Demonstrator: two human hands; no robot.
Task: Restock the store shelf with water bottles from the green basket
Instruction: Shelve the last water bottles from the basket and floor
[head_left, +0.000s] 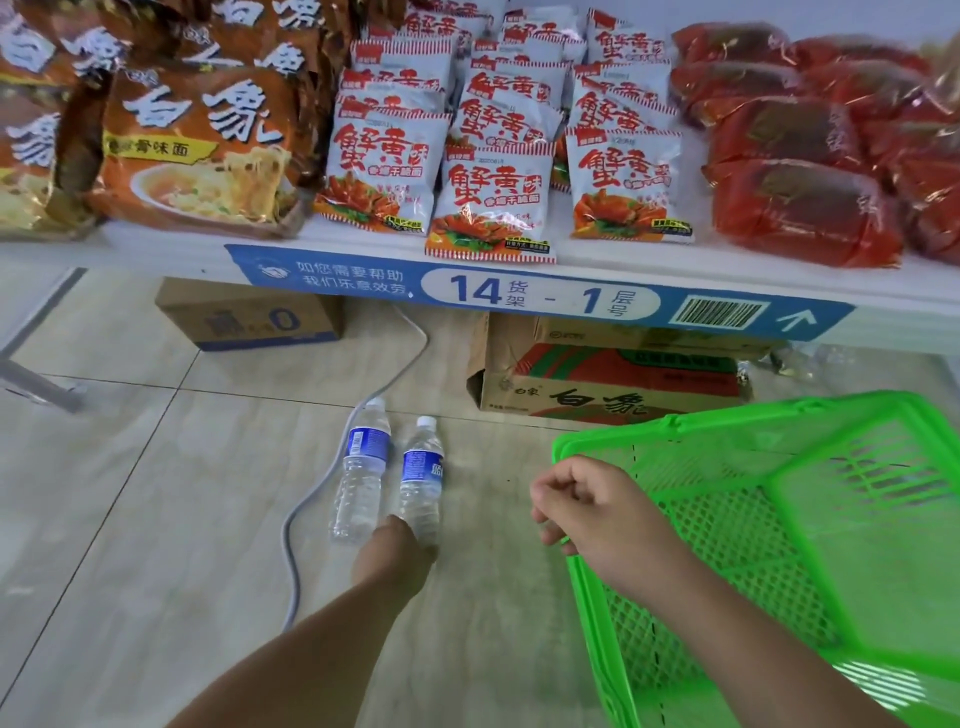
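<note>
Two clear water bottles with blue labels lie side by side on the tiled floor, caps pointing toward the shelf: the left bottle (361, 475) and the right bottle (422, 478). My left hand (395, 558) reaches down to the base of the right bottle and covers it; its fingers are hidden behind the hand. My right hand (587, 512) is curled around the near left rim of the green basket (779, 519), which is tilted up on its side and looks empty. The white store shelf (519, 291) runs above, its blue strip reading 14-1.
Noodle packets fill the shelf: orange bags (197, 145) at left, white ones (493, 192) in the middle, red ones (795, 208) at right. Under it sit two cardboard boxes (249, 317) (608, 384). A grey cable (311, 499) snakes past the left bottle.
</note>
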